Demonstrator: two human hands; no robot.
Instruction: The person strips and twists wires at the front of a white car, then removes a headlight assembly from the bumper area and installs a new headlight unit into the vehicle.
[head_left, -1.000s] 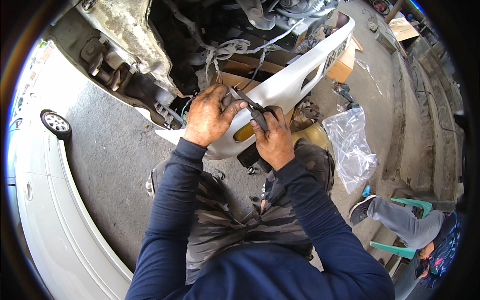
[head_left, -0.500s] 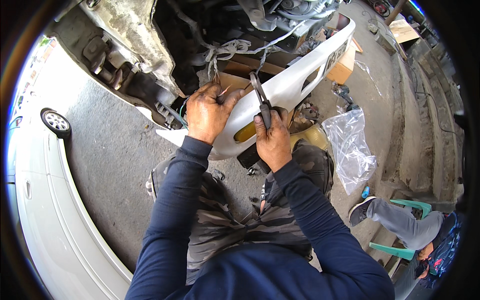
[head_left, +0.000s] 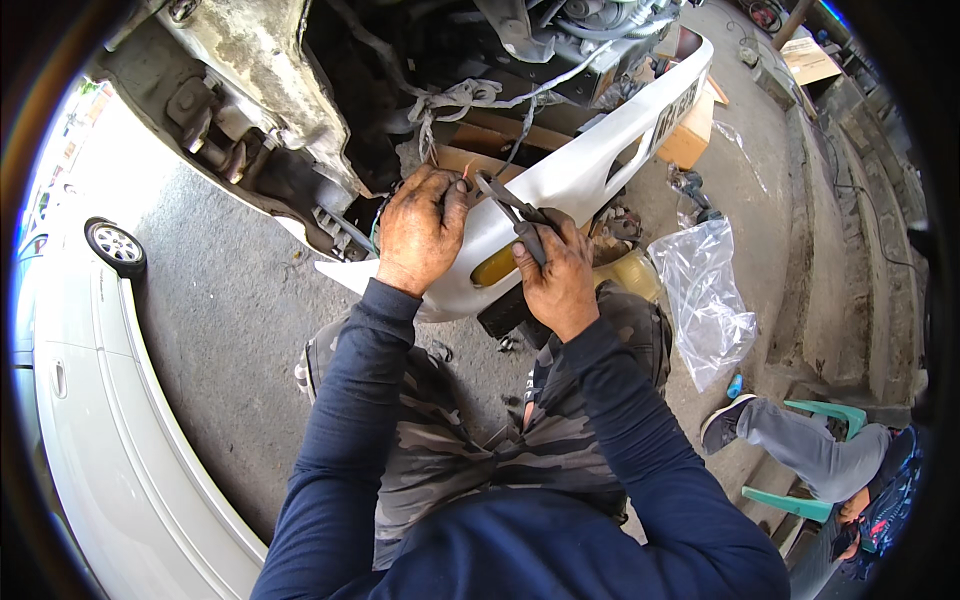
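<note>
Grey pavement, a white bumper and a pair of pliers in hand

Rough grey pavement [head_left: 230, 280] spreads under everything, meeting worn concrete steps [head_left: 800, 240] on the right. On the left stands a white car [head_left: 110, 400]; on the far side is a stripped vehicle front [head_left: 310, 90], its metal and wiring exposed. A person's grey-trousered leg [head_left: 800, 450] stretches out at the near right, beside a green chair [head_left: 790, 503].

Across the middle, the white bumper [head_left: 560, 185] slants from near left to far right. Behind it sits an open cardboard box [head_left: 480, 163] (its inside is too dark to read). Another carton [head_left: 690, 140] is by the bumper's far end, and a clear plastic bag [head_left: 705, 300] lies crumpled to the right.

The right hand [head_left: 562, 272] is wrapped around the handles of the dark pliers [head_left: 528, 240], above the bumper. Their long axis runs diagonally, head pointing far and left; whether the jaws meet, I cannot tell. The left hand [head_left: 422, 230] has thumb and forefinger pressed together, pinching a thin wire, its reddish end [head_left: 467, 172] near the pliers' head.
</note>
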